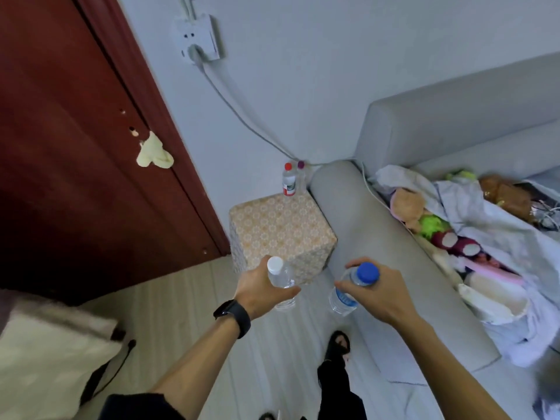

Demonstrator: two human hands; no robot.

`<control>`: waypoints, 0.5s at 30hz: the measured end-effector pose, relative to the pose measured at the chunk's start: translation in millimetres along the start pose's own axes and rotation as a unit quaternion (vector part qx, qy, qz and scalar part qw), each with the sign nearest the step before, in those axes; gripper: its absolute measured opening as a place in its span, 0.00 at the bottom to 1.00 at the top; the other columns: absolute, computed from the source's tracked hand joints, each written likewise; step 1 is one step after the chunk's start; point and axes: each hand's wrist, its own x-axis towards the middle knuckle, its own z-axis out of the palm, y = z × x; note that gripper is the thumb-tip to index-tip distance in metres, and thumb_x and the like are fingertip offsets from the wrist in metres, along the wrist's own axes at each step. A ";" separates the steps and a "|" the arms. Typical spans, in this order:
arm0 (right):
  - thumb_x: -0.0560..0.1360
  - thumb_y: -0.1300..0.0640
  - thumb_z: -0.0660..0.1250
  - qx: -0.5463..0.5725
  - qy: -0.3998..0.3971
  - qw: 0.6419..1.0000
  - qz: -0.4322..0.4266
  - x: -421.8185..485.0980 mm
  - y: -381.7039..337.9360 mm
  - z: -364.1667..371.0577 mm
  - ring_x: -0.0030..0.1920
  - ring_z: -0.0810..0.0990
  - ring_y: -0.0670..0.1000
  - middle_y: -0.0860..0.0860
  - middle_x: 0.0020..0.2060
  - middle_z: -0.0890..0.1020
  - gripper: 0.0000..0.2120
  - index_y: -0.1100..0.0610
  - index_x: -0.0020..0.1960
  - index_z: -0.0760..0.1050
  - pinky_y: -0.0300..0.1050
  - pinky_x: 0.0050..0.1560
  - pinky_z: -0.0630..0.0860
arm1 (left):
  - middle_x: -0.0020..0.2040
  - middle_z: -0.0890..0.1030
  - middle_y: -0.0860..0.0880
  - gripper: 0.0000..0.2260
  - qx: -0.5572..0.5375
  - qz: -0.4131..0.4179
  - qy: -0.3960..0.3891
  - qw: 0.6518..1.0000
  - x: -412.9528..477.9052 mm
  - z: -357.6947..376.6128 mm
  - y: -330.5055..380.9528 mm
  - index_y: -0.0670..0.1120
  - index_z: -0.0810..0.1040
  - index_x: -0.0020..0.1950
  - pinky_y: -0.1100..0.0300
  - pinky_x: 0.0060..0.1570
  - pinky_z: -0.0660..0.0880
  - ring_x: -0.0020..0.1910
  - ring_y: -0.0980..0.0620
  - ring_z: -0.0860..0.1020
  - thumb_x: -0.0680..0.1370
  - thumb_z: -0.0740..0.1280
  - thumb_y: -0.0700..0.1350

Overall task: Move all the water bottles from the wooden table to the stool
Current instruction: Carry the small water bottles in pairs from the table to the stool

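My left hand grips a clear white-capped water bottle around its upper body. A blue-capped water bottle hangs tilted from my right hand, whose fingers curl round its neck. Both hands are just short of the stool, a cube with a pale floral cover. At the stool's far corner stand a red-capped bottle and a purple-capped bottle, close together against the wall. The wooden table is out of view.
A grey sofa flanks the stool's right side, piled with plush toys and cloth. A dark red door stands to the left. A cable runs down the wall from a socket. My foot is on the pale floor.
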 end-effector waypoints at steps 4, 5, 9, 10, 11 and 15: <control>0.65 0.44 0.79 -0.024 -0.043 0.999 0.004 78.3 15.1 -16.8 0.36 0.78 0.41 0.41 0.36 0.80 0.16 0.44 0.49 0.78 0.32 0.36 0.70 | 0.47 0.79 0.57 0.26 -0.013 -0.041 0.003 0.999 70.4 19.3 32.7 0.56 0.70 0.59 0.64 0.36 0.71 0.45 0.55 0.78 0.67 0.76 0.62; 0.66 0.44 0.78 -0.030 -0.056 0.998 0.007 94.7 18.6 -21.6 0.36 0.77 0.39 0.40 0.36 0.79 0.16 0.44 0.50 0.78 0.30 0.34 0.68 | 0.47 0.79 0.57 0.26 -0.012 -0.051 0.002 0.999 85.0 23.0 42.4 0.56 0.70 0.59 0.64 0.36 0.70 0.45 0.54 0.78 0.67 0.76 0.62; 0.66 0.43 0.79 -0.025 -0.089 0.996 0.006 169.5 26.3 -34.1 0.35 0.77 0.37 0.39 0.34 0.79 0.16 0.45 0.50 0.79 0.28 0.33 0.67 | 0.48 0.79 0.56 0.26 -0.046 -0.094 0.014 0.994 140.6 36.3 67.8 0.55 0.71 0.59 0.68 0.34 0.69 0.45 0.54 0.78 0.67 0.77 0.60; 0.66 0.41 0.78 -0.025 -0.097 0.995 0.004 185.9 26.7 -34.7 0.35 0.78 0.38 0.40 0.33 0.80 0.16 0.44 0.49 0.79 0.29 0.33 0.68 | 0.48 0.80 0.56 0.26 -0.053 -0.101 0.020 0.993 152.2 38.6 70.8 0.54 0.71 0.59 0.67 0.35 0.70 0.45 0.54 0.78 0.67 0.77 0.60; 0.67 0.39 0.77 -0.025 -0.103 0.994 0.003 200.2 27.0 -33.7 0.35 0.79 0.39 0.41 0.34 0.81 0.16 0.43 0.48 0.78 0.29 0.34 0.68 | 0.48 0.80 0.56 0.27 -0.054 -0.109 0.024 0.992 162.1 40.6 73.0 0.55 0.71 0.59 0.66 0.35 0.71 0.45 0.54 0.78 0.67 0.77 0.61; 0.68 0.35 0.73 -0.009 -0.127 0.992 0.019 254.6 24.9 -24.0 0.39 0.81 0.41 0.42 0.40 0.83 0.16 0.43 0.50 0.78 0.33 0.40 0.72 | 0.48 0.80 0.55 0.29 -0.055 -0.141 0.027 0.988 205.3 47.0 76.0 0.56 0.69 0.60 0.61 0.40 0.73 0.46 0.52 0.78 0.66 0.76 0.63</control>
